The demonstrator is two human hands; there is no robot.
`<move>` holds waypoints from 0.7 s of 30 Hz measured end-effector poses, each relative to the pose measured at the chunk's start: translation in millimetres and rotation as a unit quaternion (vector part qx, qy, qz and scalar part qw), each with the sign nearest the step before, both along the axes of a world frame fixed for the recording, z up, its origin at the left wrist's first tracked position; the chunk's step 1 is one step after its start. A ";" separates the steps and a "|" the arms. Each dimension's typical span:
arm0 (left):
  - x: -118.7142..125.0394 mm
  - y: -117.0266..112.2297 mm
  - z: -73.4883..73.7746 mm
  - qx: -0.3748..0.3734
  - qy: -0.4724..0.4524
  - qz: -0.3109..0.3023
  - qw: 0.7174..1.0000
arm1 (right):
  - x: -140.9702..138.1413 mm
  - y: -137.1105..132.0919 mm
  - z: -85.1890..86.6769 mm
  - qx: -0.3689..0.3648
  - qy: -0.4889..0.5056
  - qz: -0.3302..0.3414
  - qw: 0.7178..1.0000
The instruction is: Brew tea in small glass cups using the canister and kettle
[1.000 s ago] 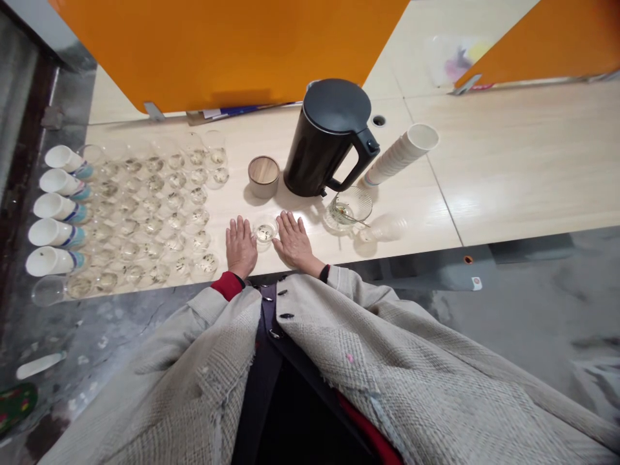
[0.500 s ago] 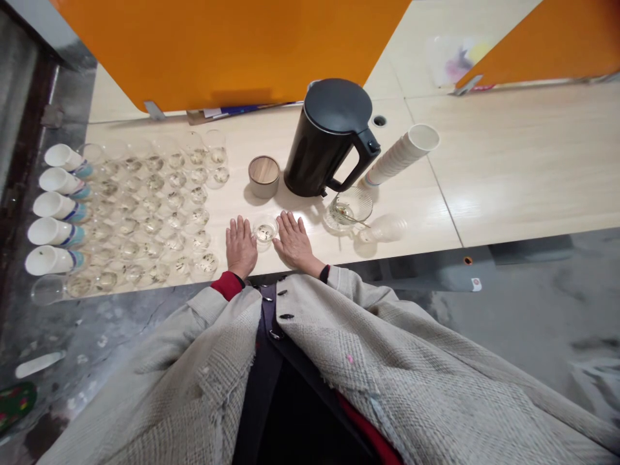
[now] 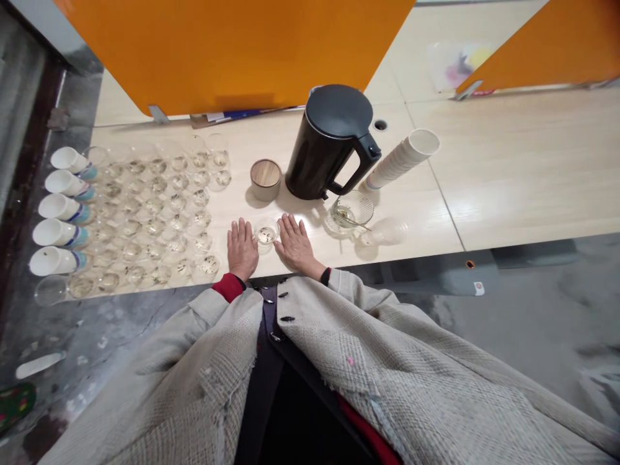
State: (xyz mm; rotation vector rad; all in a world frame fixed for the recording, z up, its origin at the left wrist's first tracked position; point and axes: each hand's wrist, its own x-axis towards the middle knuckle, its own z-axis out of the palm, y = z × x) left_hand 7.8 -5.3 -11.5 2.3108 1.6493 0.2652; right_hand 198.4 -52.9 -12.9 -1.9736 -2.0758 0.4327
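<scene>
Clear cup sits close between left hand and right hand; both palm-down on table, open flat.

Your single head-worn camera looks forward and steeply down from above your coat, which fills six o'clock; it faces the table close below, with an orange partition toward eleven o'clock.

We wear a pale grey, coarsely woven coat with frayed edges, a pink fleck toward five o'clock, black clothing at six, a red cuff toward eight.
</scene>
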 end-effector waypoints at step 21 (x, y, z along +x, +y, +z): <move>0.7 -2.9 5.1 -0.009 0.009 -0.005 1.000 | 0.5 -0.6 -4.1 0.015 0.011 0.001 1.000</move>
